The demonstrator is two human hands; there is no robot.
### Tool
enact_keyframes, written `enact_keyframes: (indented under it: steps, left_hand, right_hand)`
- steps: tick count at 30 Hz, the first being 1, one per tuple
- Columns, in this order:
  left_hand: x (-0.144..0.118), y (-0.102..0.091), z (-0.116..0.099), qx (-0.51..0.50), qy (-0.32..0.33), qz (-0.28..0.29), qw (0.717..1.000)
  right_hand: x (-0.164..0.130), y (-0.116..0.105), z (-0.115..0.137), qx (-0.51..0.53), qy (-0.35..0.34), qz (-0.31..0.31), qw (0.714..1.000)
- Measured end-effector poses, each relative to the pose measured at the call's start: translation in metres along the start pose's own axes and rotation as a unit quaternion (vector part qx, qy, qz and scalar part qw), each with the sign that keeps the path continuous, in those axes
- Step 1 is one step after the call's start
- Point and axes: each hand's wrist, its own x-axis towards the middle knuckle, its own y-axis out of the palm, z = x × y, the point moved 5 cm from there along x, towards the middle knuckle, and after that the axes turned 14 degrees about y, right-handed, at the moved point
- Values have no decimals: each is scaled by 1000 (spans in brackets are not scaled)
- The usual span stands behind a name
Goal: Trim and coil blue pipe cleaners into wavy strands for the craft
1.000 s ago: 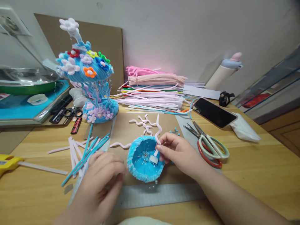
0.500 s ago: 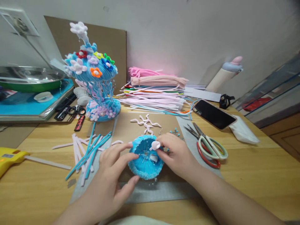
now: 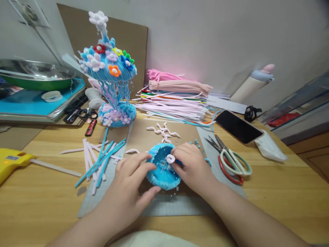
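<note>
A blue pipe-cleaner dome (image 3: 166,184) lies with its hollow facing me, and clear beads on thin strands gather at its middle. My left hand (image 3: 132,181) steadies it, with fingertips on the left rim and the thumb at the lower edge. Between the fingertips of my right hand (image 3: 191,164) is a curled pale pink pipe cleaner (image 3: 170,159), held over the right side of the hollow. Part of the right rim is hidden by that hand. Wavy pale pink pipe cleaners (image 3: 164,131) rest on the cardboard (image 3: 136,135) just behind.
Left are cut pipe cleaners (image 3: 96,164) and a yellow glue gun (image 3: 15,164). A flowered blue pipe-cleaner jellyfish (image 3: 110,68) stands behind them. Pipe-cleaner bundles (image 3: 177,99) lie at the back. Scissors (image 3: 232,161) and a phone (image 3: 239,126) are on the right.
The curled pipe cleaner has come closer into the dome's hollow. A small whitish piece seen inside the dome is now covered by my right hand. My view has shifted slightly.
</note>
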Motion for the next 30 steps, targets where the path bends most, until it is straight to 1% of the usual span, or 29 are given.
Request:
enact_keyframes:
  steps: [6, 14, 23, 30]
  left_hand:
    - [0, 1, 1, -9, -16, -1, 1000]
    - [0, 1, 1, -13, -12, -2, 1000]
    - [0, 2, 3, -10, -17, 5, 1000]
    - [-1, 0, 3, -6, -22, 11, 1000]
  right_hand:
    - [1, 2, -2, 23, 7, -10, 1000]
    - [2, 4, -2, 57, 16, -10, 998]
    - [2, 6, -5, 78, 19, -12, 997]
    - [2, 6, -6, 74, 28, -1, 997]
